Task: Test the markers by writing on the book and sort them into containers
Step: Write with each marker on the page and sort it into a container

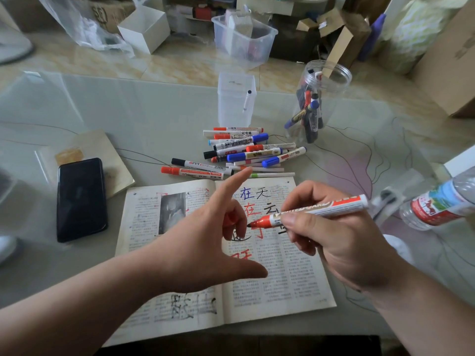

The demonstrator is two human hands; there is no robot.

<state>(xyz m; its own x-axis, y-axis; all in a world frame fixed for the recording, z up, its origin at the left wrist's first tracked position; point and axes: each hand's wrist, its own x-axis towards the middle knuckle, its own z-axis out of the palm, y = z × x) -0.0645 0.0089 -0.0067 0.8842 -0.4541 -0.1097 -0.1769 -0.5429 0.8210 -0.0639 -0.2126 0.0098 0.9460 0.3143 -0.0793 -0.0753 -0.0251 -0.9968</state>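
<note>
An open book (pixel 282 291) lies at the table's near edge, its pages marked with blue, red and black characters. My right hand (pixel 331 242) grips an uncapped red marker (pixel 321 209), its tip just above the right page. My left hand (pixel 205 242) hovers over the book's middle, index finger stretched out, and its curled fingers hold what looks like a red cap (pixel 228 219). A pile of several markers (pixel 244 152) lies beyond the book. Behind it stand a square clear container (pixel 235 98) with one marker and a round clear jar (pixel 312 104) with several markers.
A black phone (pixel 81 199) lies on a closed booklet (pixel 87 147) at the left. A water bottle (pixel 442 201) lies at the right edge. On the floor beyond the glass table (pixel 128 104) are a clear plastic tub (pixel 244 39), a white box (pixel 145 28) and cardboard boxes.
</note>
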